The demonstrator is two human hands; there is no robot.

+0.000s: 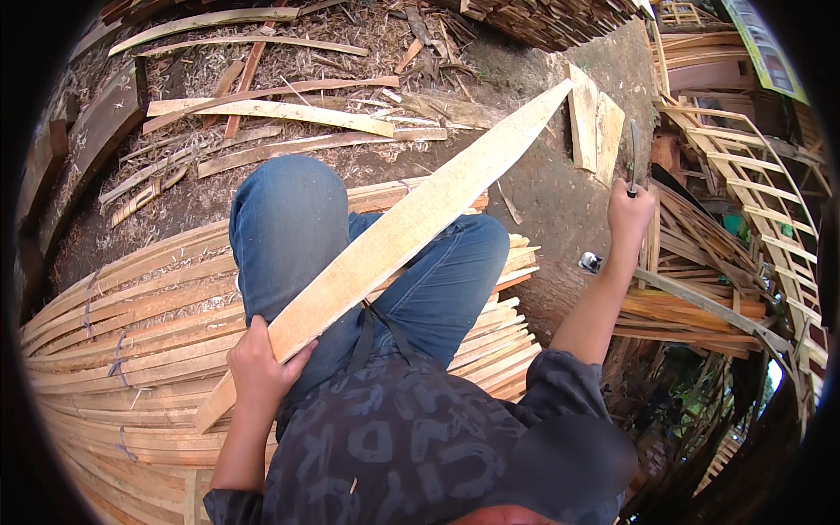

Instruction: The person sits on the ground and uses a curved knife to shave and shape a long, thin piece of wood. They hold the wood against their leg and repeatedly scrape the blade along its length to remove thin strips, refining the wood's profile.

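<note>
A long pale wooden board (411, 223), tapering to a point at its far end, slants across my lap from lower left to upper right. Its pointed tip meets the top of an upright wood piece (582, 122); another pale piece (608, 136) leans beside that one. Near the board's lower end my left hand (267, 363) is closed around it, thumb on the broad face. Raised out to the right, my right hand (632, 210) grips the dark handle of a machete-like knife (634, 153) with a slightly curved blade pointing up. The blade is apart from the board.
Bundled wooden strips (149, 350) lie beneath me and to the left. Loose slats (289, 114) and shavings cover the ground ahead. More strips are piled at right, near a ladder-like wooden frame (761, 192). A wood stack (551, 22) stands at the far edge.
</note>
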